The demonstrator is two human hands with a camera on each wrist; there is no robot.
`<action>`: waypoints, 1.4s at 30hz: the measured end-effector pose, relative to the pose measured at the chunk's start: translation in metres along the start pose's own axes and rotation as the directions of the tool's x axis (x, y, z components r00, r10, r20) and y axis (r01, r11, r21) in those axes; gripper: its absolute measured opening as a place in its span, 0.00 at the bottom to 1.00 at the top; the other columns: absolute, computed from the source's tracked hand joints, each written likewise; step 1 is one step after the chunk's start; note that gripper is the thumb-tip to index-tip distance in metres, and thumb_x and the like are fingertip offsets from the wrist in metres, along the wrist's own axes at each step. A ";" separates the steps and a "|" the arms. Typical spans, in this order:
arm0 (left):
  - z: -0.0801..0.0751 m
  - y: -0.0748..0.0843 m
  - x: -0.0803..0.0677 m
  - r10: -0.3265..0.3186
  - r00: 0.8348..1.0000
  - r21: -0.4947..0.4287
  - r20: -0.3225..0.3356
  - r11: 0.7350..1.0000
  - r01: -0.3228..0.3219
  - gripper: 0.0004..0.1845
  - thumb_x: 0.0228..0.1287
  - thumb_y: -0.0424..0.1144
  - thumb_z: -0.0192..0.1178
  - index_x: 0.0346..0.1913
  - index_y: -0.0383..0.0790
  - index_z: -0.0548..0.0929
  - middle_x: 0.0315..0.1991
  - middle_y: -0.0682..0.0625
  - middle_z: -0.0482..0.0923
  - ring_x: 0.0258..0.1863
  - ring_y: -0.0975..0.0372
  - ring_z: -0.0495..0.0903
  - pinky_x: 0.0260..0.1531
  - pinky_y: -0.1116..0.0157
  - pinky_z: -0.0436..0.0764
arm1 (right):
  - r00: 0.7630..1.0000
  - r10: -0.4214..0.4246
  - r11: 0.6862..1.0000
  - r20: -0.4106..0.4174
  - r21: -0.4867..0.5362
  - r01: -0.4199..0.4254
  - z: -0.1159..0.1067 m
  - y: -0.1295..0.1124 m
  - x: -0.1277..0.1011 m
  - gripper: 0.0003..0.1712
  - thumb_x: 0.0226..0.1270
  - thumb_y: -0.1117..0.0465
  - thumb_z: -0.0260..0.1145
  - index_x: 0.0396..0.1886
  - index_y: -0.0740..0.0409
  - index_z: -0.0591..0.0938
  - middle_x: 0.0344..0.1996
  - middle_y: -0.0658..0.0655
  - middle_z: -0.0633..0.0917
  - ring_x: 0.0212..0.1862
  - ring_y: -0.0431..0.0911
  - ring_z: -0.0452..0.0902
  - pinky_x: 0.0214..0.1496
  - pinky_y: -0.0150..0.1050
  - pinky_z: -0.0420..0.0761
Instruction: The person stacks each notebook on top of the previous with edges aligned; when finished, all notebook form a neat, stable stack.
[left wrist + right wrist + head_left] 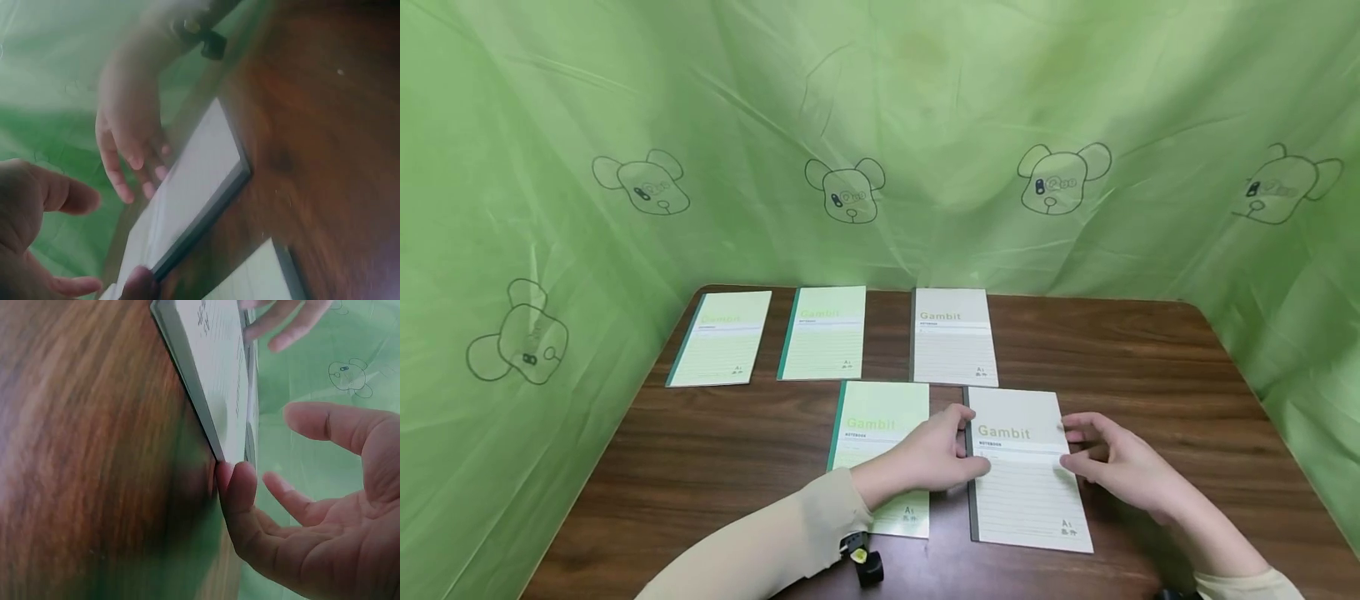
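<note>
A brown wooden table (1150, 358), walled on three sides by green plastic sheeting (550, 125) printed with bear heads, carries five "Gambit" notebooks. Three lie in a back row: two green-covered ones at the left and middle, a grey-covered one at the right. Two lie in a front row: a green notebook (880, 425) on the left and, just beside it, the grey notebook (1026, 475) that both hands are working on.

The left hand (928, 458) lies across the green notebook's lower half, its fingers loosely bent, with fingertips against the grey notebook's spine edge. The right hand (1123, 467) stands opposite, fingers spread and relaxed, its fingertips (236, 481) touching the far long edge (the right wrist view shows one tip pressed right at the cover's edge). Neither hand grips anything.

The step in hand looks like squaring this notebook in its row. To do it well, I judge light, even pressure from both sides is best, sliding it flat so its top edge lines up with its green neighbour and the cover does not lift

Count: five notebooks, three green and two grey; two hands
</note>
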State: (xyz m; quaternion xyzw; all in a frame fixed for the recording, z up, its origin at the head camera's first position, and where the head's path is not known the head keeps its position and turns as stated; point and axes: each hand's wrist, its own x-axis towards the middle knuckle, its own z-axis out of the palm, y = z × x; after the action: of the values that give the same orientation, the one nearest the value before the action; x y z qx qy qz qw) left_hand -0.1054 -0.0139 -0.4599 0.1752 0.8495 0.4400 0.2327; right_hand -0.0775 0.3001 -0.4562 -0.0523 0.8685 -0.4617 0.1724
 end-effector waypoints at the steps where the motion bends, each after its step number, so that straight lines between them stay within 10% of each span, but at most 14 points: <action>1: 0.001 0.001 0.001 -0.002 1.000 0.011 -0.017 1.000 0.002 0.40 0.63 0.46 0.73 0.76 0.35 0.72 0.40 0.52 0.81 0.33 0.67 0.79 0.36 0.69 0.79 | 1.000 0.000 1.000 -0.001 -0.004 0.000 0.001 -0.001 0.000 0.37 0.75 0.60 0.75 0.76 0.68 0.70 0.62 0.69 0.82 0.53 0.52 0.85 0.44 0.40 0.88; 10: 0.011 -0.004 0.012 -0.003 0.997 -0.268 -0.080 0.963 -0.019 0.34 0.60 0.28 0.74 0.71 0.36 0.78 0.57 0.48 0.70 0.45 0.62 0.81 0.38 0.68 0.84 | 0.998 0.055 0.998 -0.006 0.036 -0.055 0.001 0.003 0.003 0.46 0.73 0.61 0.76 0.80 0.70 0.61 0.62 0.72 0.81 0.55 0.54 0.83 0.46 0.39 0.86; 22: 0.016 -0.011 0.015 0.061 0.976 -0.241 -0.208 0.964 -0.111 0.22 0.59 0.23 0.71 0.54 0.46 0.89 0.27 0.57 0.80 0.25 0.72 0.78 0.29 0.72 0.80 | 0.997 0.028 1.000 -0.068 0.006 -0.028 0.003 0.007 0.010 0.44 0.71 0.62 0.78 0.78 0.68 0.66 0.56 0.66 0.79 0.52 0.52 0.82 0.45 0.36 0.83; 32: -0.006 -0.006 0.015 0.116 0.951 -0.319 -0.288 0.924 -0.209 0.24 0.62 0.19 0.66 0.56 0.47 0.89 0.36 0.53 0.84 0.26 0.60 0.85 0.20 0.71 0.76 | 0.995 -0.080 0.991 -0.067 0.101 0.086 0.008 0.004 0.016 0.40 0.76 0.63 0.74 0.78 0.65 0.63 0.43 0.62 0.89 0.38 0.48 0.87 0.39 0.40 0.87; 42: -0.029 -0.011 0.020 0.151 0.941 -0.332 -0.302 0.909 -0.252 0.26 0.69 0.26 0.66 0.66 0.51 0.84 0.57 0.48 0.76 0.33 0.66 0.80 0.31 0.70 0.79 | 0.876 -0.335 0.902 -0.348 0.150 0.404 0.019 -0.021 0.025 0.34 0.69 0.80 0.71 0.70 0.67 0.69 0.38 0.60 0.88 0.33 0.40 0.86 0.37 0.30 0.85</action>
State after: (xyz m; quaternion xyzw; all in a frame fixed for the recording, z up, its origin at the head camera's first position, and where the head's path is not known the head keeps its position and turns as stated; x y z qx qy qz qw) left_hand -0.1394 -0.0291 -0.4597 0.1548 0.7532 0.6320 0.0966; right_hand -0.0953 0.2667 -0.4549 -0.1249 0.8026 -0.5808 -0.0550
